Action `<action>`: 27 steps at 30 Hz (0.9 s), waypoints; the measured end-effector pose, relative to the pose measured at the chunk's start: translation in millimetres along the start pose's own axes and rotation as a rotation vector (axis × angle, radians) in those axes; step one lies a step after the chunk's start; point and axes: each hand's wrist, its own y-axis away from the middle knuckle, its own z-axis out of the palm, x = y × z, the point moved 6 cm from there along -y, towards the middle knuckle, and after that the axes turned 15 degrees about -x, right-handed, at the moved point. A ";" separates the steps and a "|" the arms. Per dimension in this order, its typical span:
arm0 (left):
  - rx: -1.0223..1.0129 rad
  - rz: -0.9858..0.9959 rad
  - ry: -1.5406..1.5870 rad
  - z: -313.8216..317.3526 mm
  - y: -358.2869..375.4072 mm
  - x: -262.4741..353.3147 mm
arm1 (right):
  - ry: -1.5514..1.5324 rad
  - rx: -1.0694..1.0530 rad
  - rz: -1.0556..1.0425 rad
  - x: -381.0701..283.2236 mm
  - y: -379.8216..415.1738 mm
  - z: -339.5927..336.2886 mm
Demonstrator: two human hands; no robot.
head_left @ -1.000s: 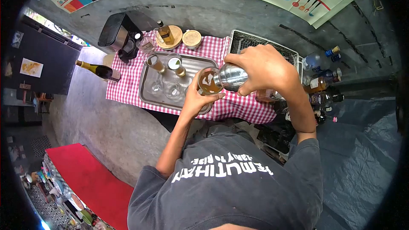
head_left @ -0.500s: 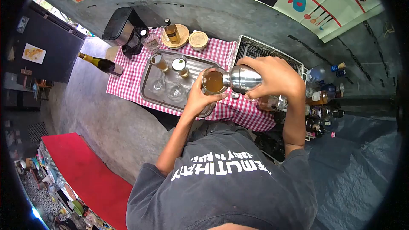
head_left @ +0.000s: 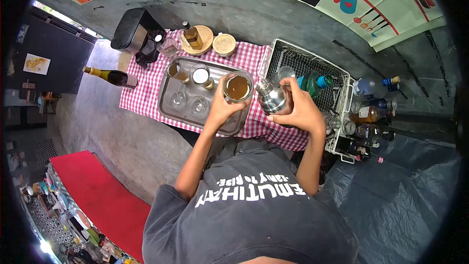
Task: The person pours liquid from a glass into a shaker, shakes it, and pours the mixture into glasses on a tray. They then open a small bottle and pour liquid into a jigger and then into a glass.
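Observation:
My left hand [head_left: 224, 111] is wrapped round a clear glass [head_left: 238, 87] of brown drink, held over the right end of the metal tray [head_left: 194, 121]. A silver cocktail shaker [head_left: 274, 99] is gripped in my right hand [head_left: 302, 111], just right of the glass and apart from it. The shaker stands more upright, its narrow top toward the wall. On the tray are a tall glass with amber liquid [head_left: 178, 72], a glass with a white top [head_left: 201, 76] and two clear empty glasses, one of them a round glass [head_left: 198, 106].
A white wire basket [head_left: 348, 99] on the right holds a green bottle [head_left: 309, 84] and glassware. Several bottles stand beyond it. Behind the tray are a coffee maker [head_left: 137, 34], an amber bottle [head_left: 192, 37] and a lidded jar [head_left: 224, 45]. A wine bottle [head_left: 111, 77] is at the left edge.
The shaker was tilted sideways with its mouth at the glass; now it is away from the glass and more upright. My right hand has moved down and left, uncovering the basket.

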 end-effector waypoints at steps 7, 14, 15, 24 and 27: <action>0.002 0.013 -0.065 -14.5 -10.8 -27.4 | -0.052 0.173 -0.043 36.0 -2.9 9.9; -0.034 -0.005 -0.091 -32.4 -25.4 -66.5 | -0.125 0.193 -0.038 58.7 -13.6 21.2; -0.046 -0.013 -0.094 -34.0 -27.0 -70.7 | -0.134 0.153 -0.003 61.3 -15.7 24.0; -0.125 -0.022 -0.002 -38.2 -39.5 -97.7 | -0.200 0.081 0.028 76.8 -27.6 35.3; -0.133 0.010 -0.077 -42.2 -42.9 -102.0 | -0.180 0.094 0.024 83.3 -28.7 37.0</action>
